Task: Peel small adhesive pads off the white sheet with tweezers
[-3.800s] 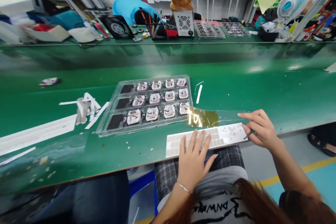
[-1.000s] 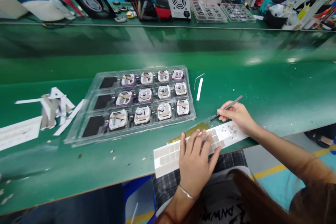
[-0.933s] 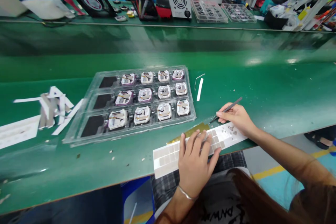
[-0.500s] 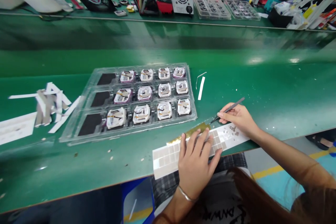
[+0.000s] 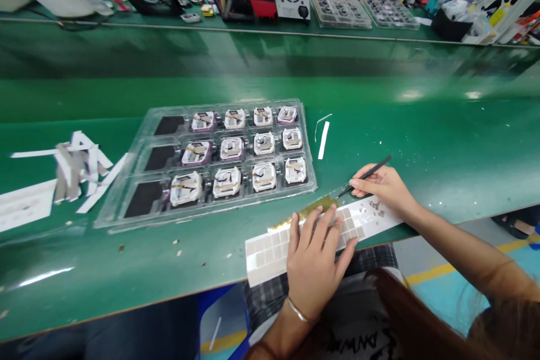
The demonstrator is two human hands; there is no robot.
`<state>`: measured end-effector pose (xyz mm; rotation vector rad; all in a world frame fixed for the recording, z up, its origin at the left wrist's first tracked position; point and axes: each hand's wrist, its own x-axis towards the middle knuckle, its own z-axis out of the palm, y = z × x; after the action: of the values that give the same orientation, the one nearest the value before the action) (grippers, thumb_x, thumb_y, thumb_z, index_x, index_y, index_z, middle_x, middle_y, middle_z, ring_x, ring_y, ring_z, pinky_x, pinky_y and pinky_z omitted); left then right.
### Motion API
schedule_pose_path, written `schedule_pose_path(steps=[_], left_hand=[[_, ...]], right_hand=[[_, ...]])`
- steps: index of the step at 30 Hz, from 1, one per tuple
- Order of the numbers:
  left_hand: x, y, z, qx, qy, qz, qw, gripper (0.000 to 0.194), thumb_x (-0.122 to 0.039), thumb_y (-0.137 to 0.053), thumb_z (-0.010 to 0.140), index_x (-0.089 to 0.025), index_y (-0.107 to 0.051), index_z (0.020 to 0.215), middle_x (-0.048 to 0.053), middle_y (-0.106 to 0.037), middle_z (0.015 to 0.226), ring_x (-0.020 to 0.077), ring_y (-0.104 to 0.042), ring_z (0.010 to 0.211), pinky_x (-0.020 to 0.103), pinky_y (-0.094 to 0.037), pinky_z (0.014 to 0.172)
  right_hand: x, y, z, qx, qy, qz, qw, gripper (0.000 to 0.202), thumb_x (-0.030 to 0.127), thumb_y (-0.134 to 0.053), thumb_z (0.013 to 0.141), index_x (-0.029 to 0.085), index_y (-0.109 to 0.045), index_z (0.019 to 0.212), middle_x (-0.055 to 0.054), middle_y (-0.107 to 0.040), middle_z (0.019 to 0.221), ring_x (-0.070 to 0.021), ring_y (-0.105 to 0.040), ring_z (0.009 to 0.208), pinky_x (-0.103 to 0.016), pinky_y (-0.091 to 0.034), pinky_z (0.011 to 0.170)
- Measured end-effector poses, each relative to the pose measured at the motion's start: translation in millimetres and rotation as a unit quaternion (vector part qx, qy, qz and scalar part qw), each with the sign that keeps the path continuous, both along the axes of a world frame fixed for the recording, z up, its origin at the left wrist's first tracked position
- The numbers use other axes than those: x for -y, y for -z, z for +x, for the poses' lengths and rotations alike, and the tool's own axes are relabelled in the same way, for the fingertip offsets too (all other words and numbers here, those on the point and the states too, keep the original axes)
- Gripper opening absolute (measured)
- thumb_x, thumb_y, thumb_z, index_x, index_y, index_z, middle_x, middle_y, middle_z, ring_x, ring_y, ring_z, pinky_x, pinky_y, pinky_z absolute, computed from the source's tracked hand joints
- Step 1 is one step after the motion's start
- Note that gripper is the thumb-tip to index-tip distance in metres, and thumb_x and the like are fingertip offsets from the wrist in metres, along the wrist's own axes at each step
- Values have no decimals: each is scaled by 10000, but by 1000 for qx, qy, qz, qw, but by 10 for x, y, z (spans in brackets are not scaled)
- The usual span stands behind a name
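Note:
My left hand (image 5: 314, 259) lies flat with fingers spread over a white sheet of square grey stickers (image 5: 270, 252) at the bench's front edge. Its fingertips reach a gold-coloured film strip (image 5: 314, 211) along the sheet's far side. In my right hand (image 5: 382, 188) is a pair of dark tweezers (image 5: 371, 170), gripped like a pen. The tweezers' tip meets the right end of the gold strip; whether it pinches anything is too small to tell. Several small grey pieces (image 5: 377, 208) are scattered on the sheet's right part, beside my right hand.
A clear plastic tray (image 5: 126, 180) with several white-and-purple watch-like housings (image 5: 228, 181) lies left of centre. Paper strips (image 5: 86, 166) are heaped at far left. A white strip (image 5: 323, 140) lies right of the tray. A raised shelf (image 5: 169, 23) with tools and boxes runs behind.
Both hands stay almost where they were, with the tweezers at the same end of the gold strip. The view has shifted very slightly.

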<state>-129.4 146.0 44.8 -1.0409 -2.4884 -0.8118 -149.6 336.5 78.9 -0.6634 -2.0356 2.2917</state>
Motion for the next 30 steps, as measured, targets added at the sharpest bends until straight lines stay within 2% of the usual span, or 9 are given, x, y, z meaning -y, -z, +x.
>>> schedule_pose_path(steps=[7,14,23,27,30], left_hand=[[-1,-17,-3,6,-1,-5,1000,252,-382,-548,844,-193,-619,995,30,-617,1196,264,-520,1126,502,-261,1075],[6,-14,9,4,0,-14,1000,262,-393,-539,850,-193,-619,999,22,-623,1185,261,-520,1124,495,-253,1081],[-1,-7,-5,11,-1,-13,1000,260,-393,-534,853,-194,-619,996,19,-616,1197,266,-517,1129,504,-253,1078],[0,-11,-19,-2,-1,-9,1000,248,-383,-535,853,-194,-624,988,24,-630,1170,265,-524,1116,493,-265,1067],[16,2,-29,-16,7,0,1000,252,-378,-530,852,-195,-627,997,29,-629,1173,264,-527,1110,483,-259,1073]], right_hand=[[19,-17,0,6,16,2,1000,298,294,-844,512,147,-641,672,10,-646,552,-104,-618,524,-216,-523,538],[24,-34,-1,9,17,14,1000,273,311,-825,547,155,-639,672,0,-641,540,-115,-601,497,-245,-509,514],[10,7,-9,-17,4,18,1000,263,313,-805,588,142,-641,702,-12,-641,551,-109,-601,503,-221,-508,510],[-5,50,25,-58,4,57,997,237,342,-768,646,153,-642,711,-20,-646,562,-132,-616,508,-248,-526,498],[-47,-47,153,-130,19,117,984,174,335,-750,665,192,-653,667,-32,-675,614,-167,-653,587,-307,-569,585]])
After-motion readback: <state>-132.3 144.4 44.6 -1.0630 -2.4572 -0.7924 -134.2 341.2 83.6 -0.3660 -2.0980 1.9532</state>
